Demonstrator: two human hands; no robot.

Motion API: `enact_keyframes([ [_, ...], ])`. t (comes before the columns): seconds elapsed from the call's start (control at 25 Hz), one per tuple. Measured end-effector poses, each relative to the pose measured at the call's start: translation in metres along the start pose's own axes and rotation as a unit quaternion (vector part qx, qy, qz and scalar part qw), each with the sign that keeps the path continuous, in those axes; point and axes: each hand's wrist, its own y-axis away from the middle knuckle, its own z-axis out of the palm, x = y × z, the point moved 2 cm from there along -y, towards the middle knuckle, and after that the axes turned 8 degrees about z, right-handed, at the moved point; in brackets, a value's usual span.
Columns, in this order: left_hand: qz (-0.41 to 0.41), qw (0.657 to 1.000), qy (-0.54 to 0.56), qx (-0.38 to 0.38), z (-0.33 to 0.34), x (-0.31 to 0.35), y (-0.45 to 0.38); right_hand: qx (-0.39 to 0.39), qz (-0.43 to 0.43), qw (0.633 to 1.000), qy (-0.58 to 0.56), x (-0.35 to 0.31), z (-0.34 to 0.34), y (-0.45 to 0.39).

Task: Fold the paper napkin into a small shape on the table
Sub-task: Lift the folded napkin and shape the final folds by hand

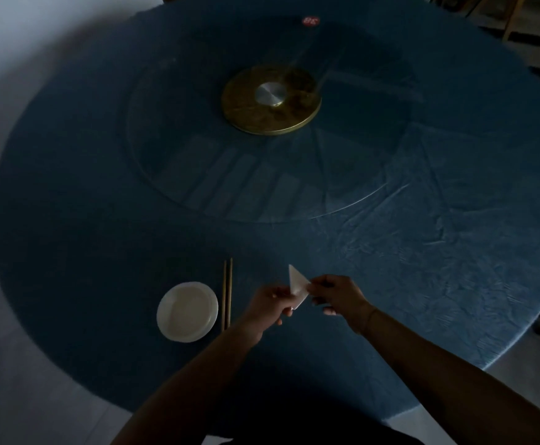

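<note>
Head view, lower centre: left hand [270, 304] and right hand [337, 295] pinch the napkin [298, 284], already a small triangle; final folds likely remain.

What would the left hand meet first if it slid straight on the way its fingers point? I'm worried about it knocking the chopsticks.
The left hand points up and right, away from the chopsticks. It would meet the napkin it already pinches, then probably the right hand.

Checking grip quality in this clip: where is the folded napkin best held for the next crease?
Probably at its two lower corners, from either side, as the left hand and right hand do now. The napkin is a small triangle, tip pointing away, so side pinches leave the tip free.
</note>
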Motion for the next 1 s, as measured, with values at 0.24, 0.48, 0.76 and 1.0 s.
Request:
enact_keyframes([
  [0.24,-0.028,0.997,0.012,0.064,-0.025,-0.033,0.018,0.002,-0.015,0.998,0.067,0.000,0.035,-0.007],
  [0.48,-0.082,0.987,0.010,0.135,-0.038,-0.059,0.027,0.024,-0.045,0.985,0.167,0.008,0.065,-0.018],
  [0.76,-0.079,0.973,-0.098,0.194,-0.043,-0.077,0.030,0.062,-0.070,0.958,0.271,0.014,0.095,-0.026],
  [1.0,-0.117,0.961,-0.066,0.241,-0.041,-0.080,0.029,0.083,-0.090,0.944,0.306,0.016,0.098,-0.025],
])
